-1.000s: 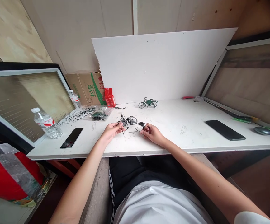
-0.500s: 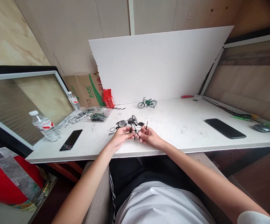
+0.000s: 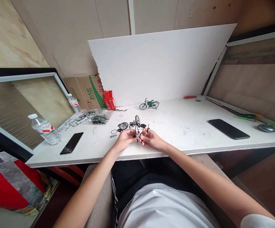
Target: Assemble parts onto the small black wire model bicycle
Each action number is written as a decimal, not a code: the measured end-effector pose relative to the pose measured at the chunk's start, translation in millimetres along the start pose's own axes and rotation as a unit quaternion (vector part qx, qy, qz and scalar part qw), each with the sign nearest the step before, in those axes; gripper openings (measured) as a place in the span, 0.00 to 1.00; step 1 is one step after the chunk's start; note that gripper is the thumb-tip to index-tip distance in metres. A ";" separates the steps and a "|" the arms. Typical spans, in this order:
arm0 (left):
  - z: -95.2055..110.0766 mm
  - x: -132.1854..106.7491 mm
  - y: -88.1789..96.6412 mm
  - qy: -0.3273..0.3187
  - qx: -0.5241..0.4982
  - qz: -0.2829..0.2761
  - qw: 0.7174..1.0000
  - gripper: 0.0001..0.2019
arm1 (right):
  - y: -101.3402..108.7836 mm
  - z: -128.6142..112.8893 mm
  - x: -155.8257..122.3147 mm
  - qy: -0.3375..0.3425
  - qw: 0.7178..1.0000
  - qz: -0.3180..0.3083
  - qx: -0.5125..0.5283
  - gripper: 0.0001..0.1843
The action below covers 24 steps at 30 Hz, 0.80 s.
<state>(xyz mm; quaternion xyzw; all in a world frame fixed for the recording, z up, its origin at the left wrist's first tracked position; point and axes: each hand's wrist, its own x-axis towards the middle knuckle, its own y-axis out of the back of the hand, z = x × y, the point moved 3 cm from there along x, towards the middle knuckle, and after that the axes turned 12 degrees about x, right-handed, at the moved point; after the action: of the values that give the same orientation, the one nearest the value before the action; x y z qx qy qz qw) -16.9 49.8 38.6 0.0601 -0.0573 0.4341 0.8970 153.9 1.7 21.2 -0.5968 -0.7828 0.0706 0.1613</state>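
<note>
A partly built model bicycle [image 3: 137, 121] in dark plastic, one spoked wheel pointing away from me, is held above the table's front part. My left hand [image 3: 126, 139] pinches its frame from the left, closed. From the right, my right hand [image 3: 151, 138] is closed on the same model's near end. A thin dark rod [image 3: 148, 126] sticks up out of the right fingers; its kind is unclear. Fingers hide much of the frame. Just beyond my left hand lie a loose spoked wheel [image 3: 123, 126], a thin ring [image 3: 114, 131] and a small grey part [image 3: 113, 136].
A finished green model bicycle [image 3: 149, 104] stands farther back. Part sprues [image 3: 82, 117] and a plastic bag of parts [image 3: 99, 119] lie left, near water bottles [image 3: 44, 129] and a phone [image 3: 72, 143]. Another black phone [image 3: 229, 129] and a mouse [image 3: 267, 128] are at right.
The held model has turned slightly in my fingers, its wheel now a bit narrower to view. Both hands keep nearly the same place; the whole view has shifted a little.
</note>
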 end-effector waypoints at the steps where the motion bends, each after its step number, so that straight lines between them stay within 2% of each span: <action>1: 0.3 0.0 0.3 -0.001 0.001 0.000 1.000 0.19 | 0.2 0.5 0.0 0.001 1.000 0.000 -0.001 0.33; 10: 3.5 0.3 6.5 0.018 0.003 -0.005 1.000 0.19 | 4.6 5.5 1.3 0.014 1.000 -0.022 -0.002 0.30; 24: 7.5 -1.1 4.1 -0.010 0.047 -0.017 0.999 0.18 | 5.8 6.9 1.8 0.023 0.999 -0.014 -0.018 0.30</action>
<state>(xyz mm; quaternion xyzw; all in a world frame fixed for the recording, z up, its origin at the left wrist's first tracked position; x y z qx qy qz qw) -21.2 50.2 46.1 0.1077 -0.0448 0.4199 0.9000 156.5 5.6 13.3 -0.5898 -0.7884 0.0404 0.1700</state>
